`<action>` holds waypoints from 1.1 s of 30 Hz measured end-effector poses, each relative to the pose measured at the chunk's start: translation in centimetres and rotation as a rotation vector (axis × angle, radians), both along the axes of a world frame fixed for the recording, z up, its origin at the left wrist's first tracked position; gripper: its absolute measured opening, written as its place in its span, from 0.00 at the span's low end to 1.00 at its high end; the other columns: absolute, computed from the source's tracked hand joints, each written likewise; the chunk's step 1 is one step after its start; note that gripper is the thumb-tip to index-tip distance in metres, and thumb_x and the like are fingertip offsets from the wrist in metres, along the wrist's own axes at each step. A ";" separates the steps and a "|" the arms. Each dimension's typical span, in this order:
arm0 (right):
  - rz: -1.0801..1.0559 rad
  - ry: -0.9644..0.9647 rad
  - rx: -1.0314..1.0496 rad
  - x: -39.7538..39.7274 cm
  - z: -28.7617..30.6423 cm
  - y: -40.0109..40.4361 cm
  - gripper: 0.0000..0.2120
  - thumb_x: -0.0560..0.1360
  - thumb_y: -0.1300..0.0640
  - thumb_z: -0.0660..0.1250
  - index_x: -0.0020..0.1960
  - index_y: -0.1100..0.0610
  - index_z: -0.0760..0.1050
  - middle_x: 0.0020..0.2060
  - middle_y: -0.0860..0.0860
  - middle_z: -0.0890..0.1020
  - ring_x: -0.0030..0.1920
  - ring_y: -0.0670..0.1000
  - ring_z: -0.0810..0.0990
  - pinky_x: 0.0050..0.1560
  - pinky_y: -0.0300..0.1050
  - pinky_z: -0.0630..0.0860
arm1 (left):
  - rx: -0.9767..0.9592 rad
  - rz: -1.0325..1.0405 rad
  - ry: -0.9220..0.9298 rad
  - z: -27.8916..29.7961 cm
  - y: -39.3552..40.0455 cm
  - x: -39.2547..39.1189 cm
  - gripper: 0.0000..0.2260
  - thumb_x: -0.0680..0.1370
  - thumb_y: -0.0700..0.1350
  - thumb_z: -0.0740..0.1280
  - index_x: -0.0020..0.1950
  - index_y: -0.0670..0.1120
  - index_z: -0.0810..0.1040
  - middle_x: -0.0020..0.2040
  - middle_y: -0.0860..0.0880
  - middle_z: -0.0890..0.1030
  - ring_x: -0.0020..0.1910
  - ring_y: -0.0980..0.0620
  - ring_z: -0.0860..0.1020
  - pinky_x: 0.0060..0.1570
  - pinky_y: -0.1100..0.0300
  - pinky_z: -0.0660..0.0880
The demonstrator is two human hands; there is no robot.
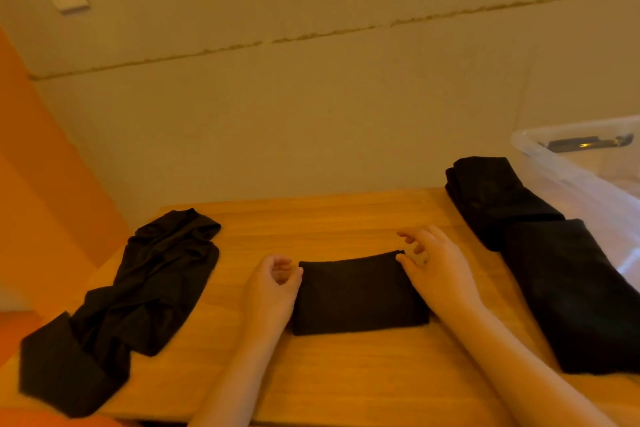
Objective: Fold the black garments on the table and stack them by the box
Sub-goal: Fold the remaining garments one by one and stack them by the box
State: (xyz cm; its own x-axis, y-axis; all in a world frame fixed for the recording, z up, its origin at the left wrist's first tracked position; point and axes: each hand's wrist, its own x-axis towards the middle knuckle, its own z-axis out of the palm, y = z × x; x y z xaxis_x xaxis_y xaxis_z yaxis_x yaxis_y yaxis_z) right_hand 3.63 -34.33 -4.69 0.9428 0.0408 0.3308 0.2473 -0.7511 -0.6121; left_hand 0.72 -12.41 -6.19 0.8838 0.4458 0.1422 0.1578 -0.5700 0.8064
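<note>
grip: my left hand (273,282) and right hand (429,262) pinch the fold's (360,293) far corners.
next: lift level, set on stack (554,274).

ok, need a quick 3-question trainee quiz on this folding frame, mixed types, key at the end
1. True or false: the folded garment between the hands lies on the wooden table.
2. Which hand is nearer the clear plastic box? A) left hand B) right hand
3. Fill in: the unfolded garment lies on the ____ side of the table.

Key:
1. True. It lies flat as a small rectangle, a hand at each far corner.
2. B. The box stands at the right edge, beyond the folded stack.
3. Left. It is crumpled and reaches the near left edge.
</note>
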 end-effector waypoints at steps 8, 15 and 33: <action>0.434 0.144 -0.438 -1.3 -0.6 3.1 0.38 0.70 0.33 0.36 0.76 0.49 0.50 0.75 0.45 0.54 0.74 0.43 0.50 0.67 0.36 0.40 | 0.735 -0.457 0.288 0.4 -5.3 -1.0 0.25 0.82 0.53 0.48 0.77 0.48 0.47 0.78 0.50 0.48 0.76 0.53 0.45 0.75 0.54 0.44; 0.301 0.295 -0.604 -2.8 0.0 2.2 0.52 0.54 0.32 0.24 0.75 0.50 0.38 0.75 0.47 0.42 0.75 0.46 0.40 0.68 0.45 0.35 | 0.673 -0.455 0.445 0.7 -1.9 -0.7 0.26 0.82 0.57 0.47 0.77 0.52 0.41 0.78 0.53 0.42 0.76 0.56 0.40 0.75 0.54 0.43; 0.204 0.339 -0.375 -8.0 2.4 -2.2 0.34 0.74 0.35 0.44 0.76 0.50 0.48 0.75 0.44 0.53 0.74 0.43 0.52 0.72 0.39 0.51 | 0.383 -0.167 0.490 3.3 -3.1 0.6 0.22 0.79 0.62 0.54 0.41 0.46 0.75 0.32 0.50 0.77 0.32 0.53 0.78 0.38 0.59 0.76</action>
